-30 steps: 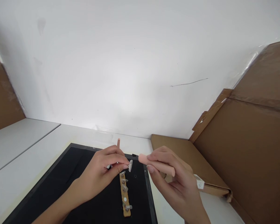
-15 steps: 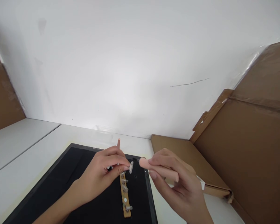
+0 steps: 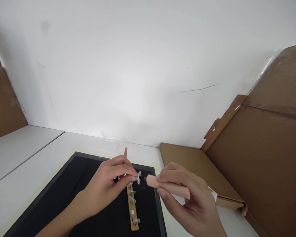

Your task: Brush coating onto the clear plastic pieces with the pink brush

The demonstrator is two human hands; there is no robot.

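Note:
My left hand point(image 3: 113, 179) is closed in a pinch on a small clear nail tip point(image 3: 139, 177), which stands out past the thumb and forefinger. My right hand point(image 3: 187, 194) is wrapped round a thick pink brush point(image 3: 170, 187), its dark end pointing left and meeting the nail tip's face. A thin pink stick point(image 3: 125, 151) pokes up behind my left fingers; its lower part is hidden. Below the fingertips lies a yellowish-brown strip point(image 3: 134, 225) bearing several clear tips on small mounts. A small dark-and-white thing shows partly under my left hand.
A black mat point(image 3: 88, 184) with a grey border lies on the white table point(image 3: 32, 158) under both hands. To the right is a flat cardboard box point(image 3: 187, 154), partly behind my right hand. Cardboard panels point(image 3: 273, 148) stand at both sides, before a white wall point(image 3: 128, 65).
The brush has come slightly down and left, and its dark end, earlier apart from the nail tip, now meets it. The nail tip has turned slightly. My left hand has hardly moved.

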